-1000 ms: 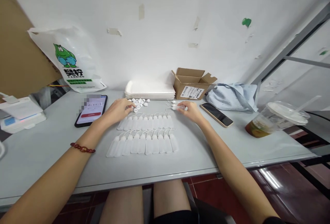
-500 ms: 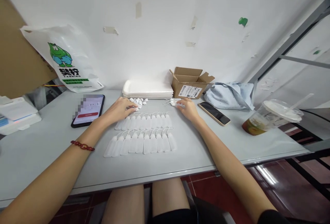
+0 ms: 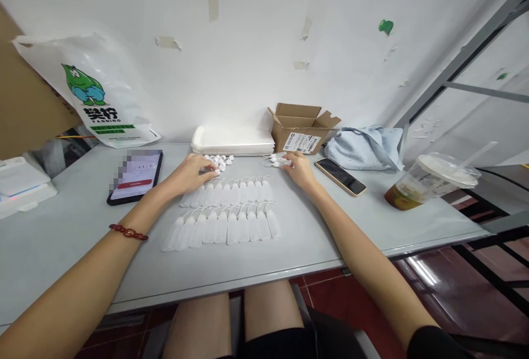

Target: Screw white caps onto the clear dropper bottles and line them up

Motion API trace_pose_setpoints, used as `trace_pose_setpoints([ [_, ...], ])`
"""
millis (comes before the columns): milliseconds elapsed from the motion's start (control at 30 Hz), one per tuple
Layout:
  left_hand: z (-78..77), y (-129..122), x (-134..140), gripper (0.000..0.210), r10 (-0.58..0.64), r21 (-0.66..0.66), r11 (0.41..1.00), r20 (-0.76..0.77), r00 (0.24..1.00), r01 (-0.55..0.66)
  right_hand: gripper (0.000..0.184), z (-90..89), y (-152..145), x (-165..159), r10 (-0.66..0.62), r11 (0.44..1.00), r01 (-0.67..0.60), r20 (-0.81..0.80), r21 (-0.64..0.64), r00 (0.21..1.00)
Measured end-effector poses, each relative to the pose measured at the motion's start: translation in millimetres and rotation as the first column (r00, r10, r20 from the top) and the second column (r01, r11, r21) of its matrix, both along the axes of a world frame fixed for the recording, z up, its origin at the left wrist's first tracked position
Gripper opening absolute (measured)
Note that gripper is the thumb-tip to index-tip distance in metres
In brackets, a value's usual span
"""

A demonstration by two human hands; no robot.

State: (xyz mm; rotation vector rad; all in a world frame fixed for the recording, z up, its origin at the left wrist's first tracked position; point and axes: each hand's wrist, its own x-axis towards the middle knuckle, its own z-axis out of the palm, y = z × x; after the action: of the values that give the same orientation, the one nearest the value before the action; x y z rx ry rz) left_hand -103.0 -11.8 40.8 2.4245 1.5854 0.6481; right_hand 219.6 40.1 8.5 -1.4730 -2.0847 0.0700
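My left hand rests at the left of a pile of small white caps, its thumb and forefinger closed on one white cap. My right hand is beside a few small clear bottles with thin curved spouts. Its fingertips are pinched on the end of the nearest bottle, which lies on its side. Between my forearms, translucent squeeze bottles with thin curved spouts lie in two rows, a far row and a near row. My left fingers partly hide the far row's left end.
Behind the caps sit stacked white trays and an open cardboard box. A lit phone lies left; a dark phone, blue cloth bag and drink cup are right. A white plastic bag stands far left.
The view has shifted slightly. My right fingers have drawn together at the clear bottle. My left hand stays by the caps, still pinching one.
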Motion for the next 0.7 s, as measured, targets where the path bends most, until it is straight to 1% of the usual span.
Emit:
trace_pose_setpoints([
  [133,6.9,-6.7,4.9,0.030,0.038,-0.021,0.999,0.067,0.997,-0.037,0.027,4.9,-1.3,1.7,-0.021,1.000,0.022,-0.029,0.012,0.999],
  [200,7.9,-9.4,6.1,0.030,0.067,-0.023,0.998,0.096,0.993,-0.065,0.026,11.0,-5.1,1.5,-0.029,1.000,0.030,-0.040,0.011,0.999],
  [267,8.6,-12.4,7.5,0.030,0.120,-0.037,0.993,0.134,0.984,-0.116,0.022,19.7,-12.4,-0.7,-0.021,1.000,0.021,-0.052,0.004,0.998],
  [333,10.2,-16.0,10.0,0.030,0.184,-0.070,0.982,0.183,0.966,-0.174,0.013,29.8,-23.2,-5.5,0.034,0.999,-0.037,-0.080,-0.040,0.996],
  [367,11.3,-18.0,11.8,0.029,0.209,-0.087,0.977,0.212,0.955,-0.194,0.008,34.6,-29.7,-9.0,0.084,0.991,-0.094,-0.108,-0.098,0.991],
  [400,12.5,-19.9,13.7,0.028,0.222,-0.101,0.974,0.244,0.944,-0.203,0.008,38.9,-36.4,-13.0,0.141,0.973,-0.163,-0.138,-0.165,0.980],
  [467,14.3,-23.2,18.0,0.025,0.215,-0.123,0.975,0.309,0.926,-0.186,0.017,44.8,-49.3,-22.1,0.231,0.932,-0.268,-0.170,-0.245,0.958],
  [533,14.7,-25.4,21.8,0.022,0.182,-0.138,0.980,0.366,0.913,-0.140,0.024,46.8,-59.1,-31.1,0.273,0.906,-0.311,-0.166,-0.287,0.948],
  [600,14.2,-26.9,25.0,0.020,0.154,-0.147,0.984,0.394,0.906,-0.103,0.024,45.6,-64.2,-38.0,0.283,0.899,-0.305,-0.115,-0.315,0.952],
  [700,14.5,-29.2,28.7,0.021,0.151,-0.159,0.983,0.400,0.904,-0.093,0.022,41.7,-64.2,-42.4,0.246,0.908,-0.238,-0.022,-0.346,0.969],
])
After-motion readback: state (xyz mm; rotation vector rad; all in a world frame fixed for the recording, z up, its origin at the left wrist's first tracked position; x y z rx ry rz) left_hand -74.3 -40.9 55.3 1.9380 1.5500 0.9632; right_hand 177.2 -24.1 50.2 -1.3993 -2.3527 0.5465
